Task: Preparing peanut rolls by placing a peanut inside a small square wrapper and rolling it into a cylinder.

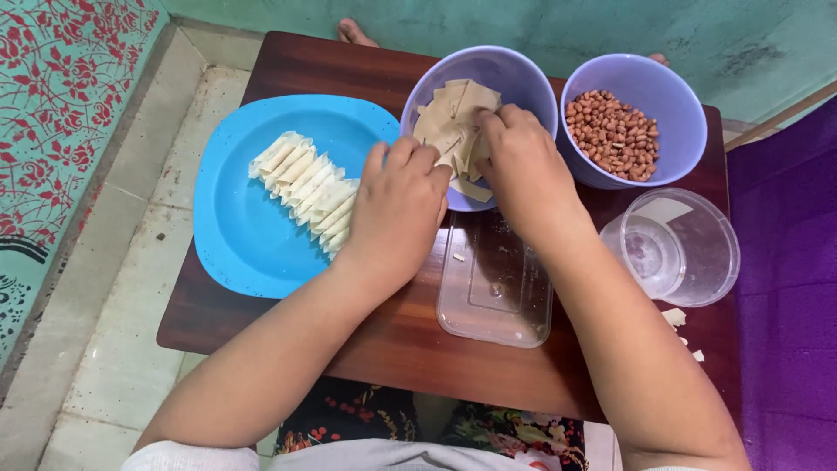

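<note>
Both hands reach into a lilac bowl (523, 74) filled with pale square dough wrappers (453, 109). My left hand (397, 209) rests at the bowl's near left rim, fingertips touching the wrappers. My right hand (519, 170) lies over the pile with its fingers pinching a wrapper at the top. To the left, a blue plate (240, 222) carries a slanted row of several folded wrappers (307, 187), right beside my left hand.
A second lilac bowl (680, 96) of peanuts (615, 135) stands at the right. A clear round container with a cup inside (676, 249) sits near the right edge. A clear rectangular lid (493, 288) lies on the small wooden table (392, 349). Tiled floor lies left, purple cloth right.
</note>
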